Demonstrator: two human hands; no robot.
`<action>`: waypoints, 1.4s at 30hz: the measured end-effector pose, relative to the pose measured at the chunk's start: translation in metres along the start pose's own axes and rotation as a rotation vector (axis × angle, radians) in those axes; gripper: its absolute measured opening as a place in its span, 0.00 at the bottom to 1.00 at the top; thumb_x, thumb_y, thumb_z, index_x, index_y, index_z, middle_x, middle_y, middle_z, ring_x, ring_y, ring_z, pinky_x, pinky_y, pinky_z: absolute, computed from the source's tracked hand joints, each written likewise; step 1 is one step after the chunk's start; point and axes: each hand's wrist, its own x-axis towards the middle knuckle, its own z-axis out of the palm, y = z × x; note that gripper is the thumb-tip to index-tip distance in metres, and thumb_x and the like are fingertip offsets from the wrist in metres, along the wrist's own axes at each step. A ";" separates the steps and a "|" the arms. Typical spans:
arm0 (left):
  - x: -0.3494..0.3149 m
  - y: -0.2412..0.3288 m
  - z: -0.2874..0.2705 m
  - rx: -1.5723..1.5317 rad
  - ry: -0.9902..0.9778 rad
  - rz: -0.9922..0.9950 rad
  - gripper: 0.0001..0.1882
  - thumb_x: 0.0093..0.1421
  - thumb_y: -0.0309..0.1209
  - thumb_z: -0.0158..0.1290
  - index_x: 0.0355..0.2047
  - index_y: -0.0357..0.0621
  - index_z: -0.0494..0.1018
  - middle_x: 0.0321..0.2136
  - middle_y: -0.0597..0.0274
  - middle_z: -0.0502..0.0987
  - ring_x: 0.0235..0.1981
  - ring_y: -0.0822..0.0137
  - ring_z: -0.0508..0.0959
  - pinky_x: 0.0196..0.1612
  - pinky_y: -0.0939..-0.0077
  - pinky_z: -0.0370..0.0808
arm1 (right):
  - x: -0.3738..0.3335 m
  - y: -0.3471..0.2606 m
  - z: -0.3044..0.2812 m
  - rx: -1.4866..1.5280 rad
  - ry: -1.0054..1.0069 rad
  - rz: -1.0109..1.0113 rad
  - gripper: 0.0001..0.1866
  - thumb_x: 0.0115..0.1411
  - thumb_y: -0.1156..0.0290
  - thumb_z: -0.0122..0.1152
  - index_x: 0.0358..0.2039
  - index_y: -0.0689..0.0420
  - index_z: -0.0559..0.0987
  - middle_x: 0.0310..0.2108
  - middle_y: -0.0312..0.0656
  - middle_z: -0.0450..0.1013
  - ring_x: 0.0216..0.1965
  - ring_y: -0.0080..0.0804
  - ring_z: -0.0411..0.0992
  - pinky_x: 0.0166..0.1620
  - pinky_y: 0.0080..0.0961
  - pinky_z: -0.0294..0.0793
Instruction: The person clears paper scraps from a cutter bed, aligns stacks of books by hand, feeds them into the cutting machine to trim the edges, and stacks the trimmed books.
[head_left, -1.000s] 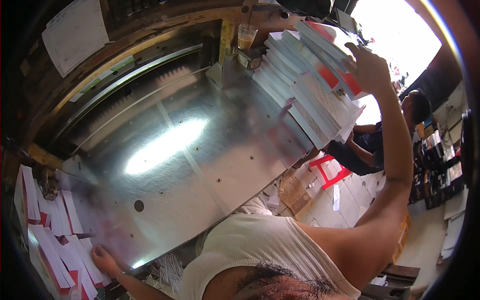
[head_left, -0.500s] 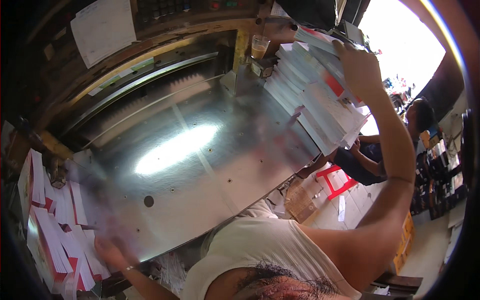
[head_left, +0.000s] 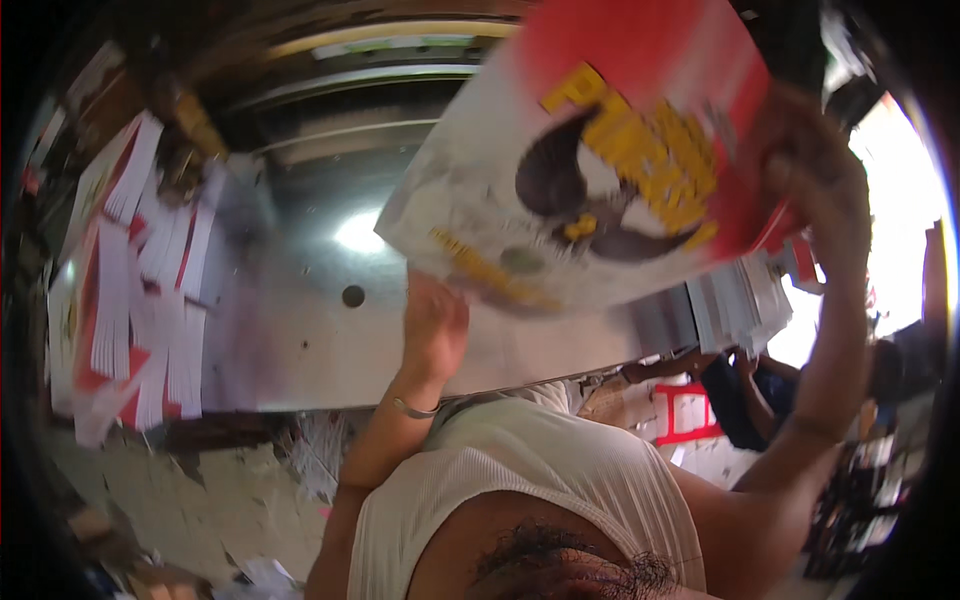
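Note:
A large booklet (head_left: 465, 200) with a red and white cover, yellow lettering and dark shapes is lifted at a tilt over a shiny metal table (head_left: 340, 370). My right hand (head_left: 815, 185) is closed on its right edge; motion blurs both. I cannot tell whether it is one copy or several together. At the booklet's lower left edge is my left hand (head_left: 435, 325), wearing a bracelet; its fingertips are hidden, so whether it grips the booklet cannot be seen. The booklet covers much of the table's far right part.
Stacked booklets with white page edges and red covers (head_left: 120, 310) stand at the table's left end. Another paper stack (head_left: 740, 305) sits at the right end. Beyond it are a seated person (head_left: 745, 400) and a red stool (head_left: 685, 412). Paper scraps lie on the floor (head_left: 200, 510).
My right hand has come from the right-hand stack with the booklet raised in it. My left hand has moved from the left stack toward the middle. The view has turned.

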 end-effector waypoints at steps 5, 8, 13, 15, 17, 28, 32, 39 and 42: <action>-0.022 0.073 -0.030 0.361 0.061 0.124 0.26 0.65 0.33 0.56 0.59 0.37 0.63 0.52 0.58 0.75 0.53 0.66 0.74 0.56 0.67 0.70 | -0.079 0.117 0.119 0.617 0.081 0.253 0.30 0.53 0.78 0.66 0.58 0.59 0.70 0.45 0.37 0.75 0.45 0.25 0.73 0.51 0.24 0.72; -0.025 0.100 -0.038 0.630 0.036 0.145 0.27 0.64 0.29 0.58 0.59 0.36 0.62 0.52 0.58 0.74 0.54 0.67 0.73 0.57 0.69 0.70 | -0.115 0.173 0.209 0.912 0.125 0.314 0.32 0.51 0.81 0.68 0.57 0.58 0.69 0.44 0.34 0.74 0.44 0.26 0.72 0.52 0.27 0.71; -0.033 0.093 -0.059 0.847 0.049 0.158 0.31 0.60 0.27 0.62 0.60 0.36 0.60 0.50 0.58 0.74 0.52 0.68 0.73 0.55 0.70 0.71 | -0.130 0.168 0.283 1.167 0.051 0.417 0.34 0.52 0.82 0.68 0.59 0.58 0.66 0.49 0.38 0.72 0.50 0.28 0.71 0.55 0.28 0.70; -0.030 0.087 -0.065 0.865 0.085 0.158 0.33 0.60 0.27 0.63 0.60 0.36 0.59 0.50 0.58 0.74 0.52 0.68 0.74 0.55 0.70 0.72 | -0.126 0.158 0.291 0.909 0.071 0.454 0.34 0.53 0.81 0.68 0.59 0.59 0.65 0.52 0.41 0.70 0.53 0.29 0.69 0.57 0.29 0.68; -0.031 0.087 -0.065 0.880 0.115 0.158 0.34 0.59 0.27 0.63 0.61 0.35 0.58 0.50 0.57 0.74 0.51 0.69 0.74 0.54 0.71 0.72 | -0.133 0.155 0.289 0.841 0.105 0.453 0.32 0.53 0.80 0.68 0.58 0.60 0.66 0.51 0.41 0.71 0.52 0.30 0.70 0.57 0.29 0.68; -0.025 0.077 -0.075 0.968 0.172 0.099 0.28 0.57 0.21 0.64 0.55 0.34 0.64 0.46 0.57 0.76 0.45 0.70 0.78 0.45 0.75 0.79 | -0.143 0.138 0.295 0.776 0.174 0.491 0.26 0.54 0.82 0.67 0.52 0.60 0.67 0.44 0.44 0.74 0.42 0.30 0.76 0.46 0.28 0.78; -0.032 0.069 -0.087 0.953 0.143 0.107 0.27 0.57 0.22 0.63 0.55 0.35 0.64 0.43 0.58 0.78 0.43 0.69 0.79 0.45 0.75 0.78 | -0.138 0.123 0.301 0.774 0.324 0.437 0.26 0.53 0.83 0.67 0.51 0.60 0.67 0.40 0.43 0.75 0.38 0.31 0.78 0.41 0.28 0.81; -0.046 0.047 -0.096 1.065 0.250 0.199 0.27 0.57 0.23 0.64 0.54 0.35 0.64 0.45 0.55 0.76 0.44 0.66 0.78 0.48 0.73 0.76 | -0.161 0.150 0.320 0.589 0.241 0.397 0.25 0.55 0.82 0.67 0.52 0.61 0.67 0.38 0.45 0.77 0.38 0.32 0.78 0.43 0.27 0.77; -0.050 0.039 -0.094 1.044 0.310 0.187 0.26 0.58 0.22 0.63 0.54 0.36 0.64 0.45 0.56 0.76 0.45 0.66 0.78 0.49 0.73 0.75 | -0.167 0.151 0.318 0.539 0.216 0.444 0.24 0.56 0.81 0.66 0.51 0.61 0.67 0.38 0.45 0.78 0.38 0.31 0.78 0.42 0.26 0.77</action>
